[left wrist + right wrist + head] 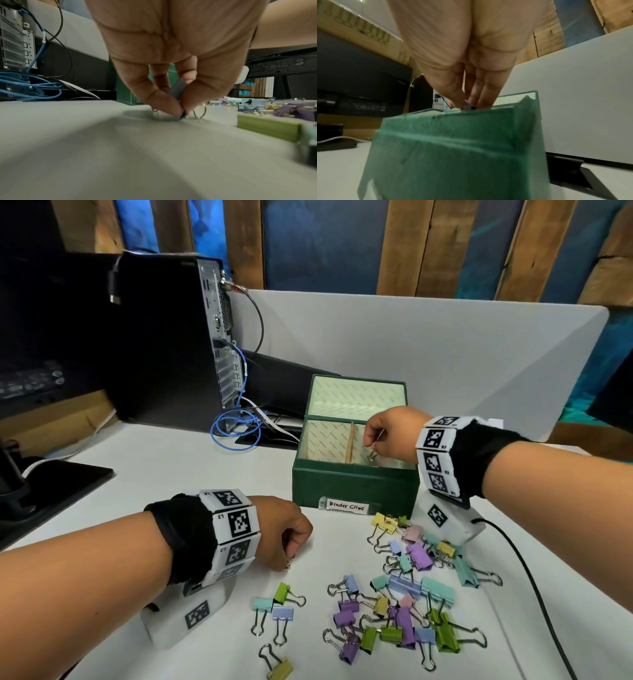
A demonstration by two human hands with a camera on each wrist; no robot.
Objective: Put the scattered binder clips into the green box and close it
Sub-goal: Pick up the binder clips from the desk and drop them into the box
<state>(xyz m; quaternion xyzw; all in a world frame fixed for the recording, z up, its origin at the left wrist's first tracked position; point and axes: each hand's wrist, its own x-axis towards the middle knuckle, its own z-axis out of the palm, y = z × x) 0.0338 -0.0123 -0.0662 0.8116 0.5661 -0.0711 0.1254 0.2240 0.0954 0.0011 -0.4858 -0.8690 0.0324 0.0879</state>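
The green box (356,484) stands open on the white table, its lid (356,397) tipped back and a "Binder Clips" label on its front. My right hand (383,433) hovers over the box's right compartment and pinches a binder clip (373,453) whose wire loops hang down. In the right wrist view the fingers (485,98) reach over the box rim (453,112). My left hand (291,539) is down on the table left of the box, pinching a grey-blue clip (178,90) between thumb and fingers. Several pastel clips (404,604) lie scattered in front of the box.
A black computer tower (171,337) with blue cables (236,426) stands behind left, a monitor base (51,484) at the far left. A white partition (445,354) runs behind the box. A black cable (534,587) crosses the table on the right.
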